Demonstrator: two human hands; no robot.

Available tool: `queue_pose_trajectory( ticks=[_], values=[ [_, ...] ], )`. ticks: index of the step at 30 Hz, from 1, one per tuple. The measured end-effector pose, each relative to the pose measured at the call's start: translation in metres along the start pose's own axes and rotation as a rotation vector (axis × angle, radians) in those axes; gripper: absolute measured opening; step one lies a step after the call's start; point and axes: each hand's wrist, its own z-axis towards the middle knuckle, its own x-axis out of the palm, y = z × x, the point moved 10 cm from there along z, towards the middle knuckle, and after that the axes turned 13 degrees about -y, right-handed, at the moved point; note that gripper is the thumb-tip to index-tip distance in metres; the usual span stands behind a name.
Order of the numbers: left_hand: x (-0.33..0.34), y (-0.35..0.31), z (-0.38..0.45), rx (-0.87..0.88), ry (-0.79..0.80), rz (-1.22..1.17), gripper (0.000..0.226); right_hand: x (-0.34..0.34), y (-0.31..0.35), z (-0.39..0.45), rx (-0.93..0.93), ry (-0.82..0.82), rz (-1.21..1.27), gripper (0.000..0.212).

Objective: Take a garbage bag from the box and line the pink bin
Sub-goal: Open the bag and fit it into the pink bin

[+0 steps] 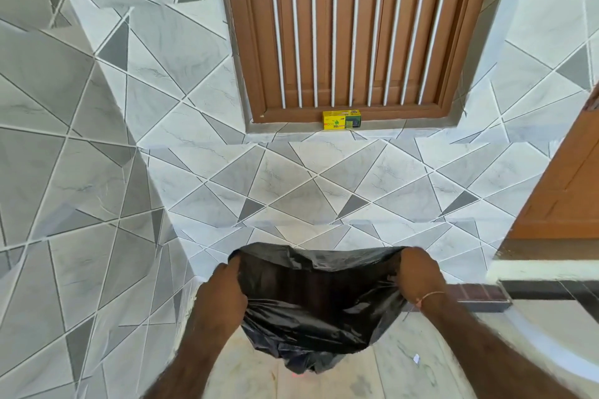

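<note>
A black garbage bag (319,304) hangs stretched wide between my two hands, its mouth pulled apart toward me. My left hand (223,293) grips the bag's left rim and my right hand (419,278) grips the right rim. Only a sliver of pink (298,375) shows under the bag's bottom; the pink bin itself is hidden by the bag. The yellow garbage bag box (341,120) stands on the window sill ahead, well beyond my hands.
A brown barred window (356,26) sits in the grey tiled wall ahead. A tiled wall corner (155,210) juts out on the left. A brown wooden door (564,178) stands at the right. A small white scrap (416,358) lies on the pale floor.
</note>
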Motion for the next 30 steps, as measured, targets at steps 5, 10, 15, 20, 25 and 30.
queue_pose_trajectory(
  ticks=[5, 10, 15, 20, 25, 30],
  values=[
    [0.020, -0.008, -0.022, 0.130, 0.074, 0.026, 0.060, 0.004, 0.004, -0.016, 0.028, -0.008, 0.035, 0.030],
    [0.075, 0.006, -0.077, 0.241, 0.321, 0.174, 0.062, 0.072, -0.028, -0.061, 0.109, 0.277, 0.026, 0.042],
    [0.069, 0.015, -0.087, 0.153, 0.225, 0.231, 0.059, 0.075, -0.037, -0.083, 0.002, 0.156, -0.040, 0.043],
    [0.071, 0.018, -0.069, 0.038, 0.121, 0.010, 0.040, 0.072, -0.020, -0.089, -0.125, 0.110, -0.060, 0.055],
    [0.071, -0.013, -0.055, 0.205, 0.156, 0.194, 0.026, 0.083, -0.039, -0.064, -0.143, 0.171, -0.099, 0.026],
    [0.000, -0.066, 0.001, 0.037, 0.038, 0.088, 0.030, 0.013, -0.025, 0.010, -0.136, 0.084, -0.024, 0.028]
  ],
)
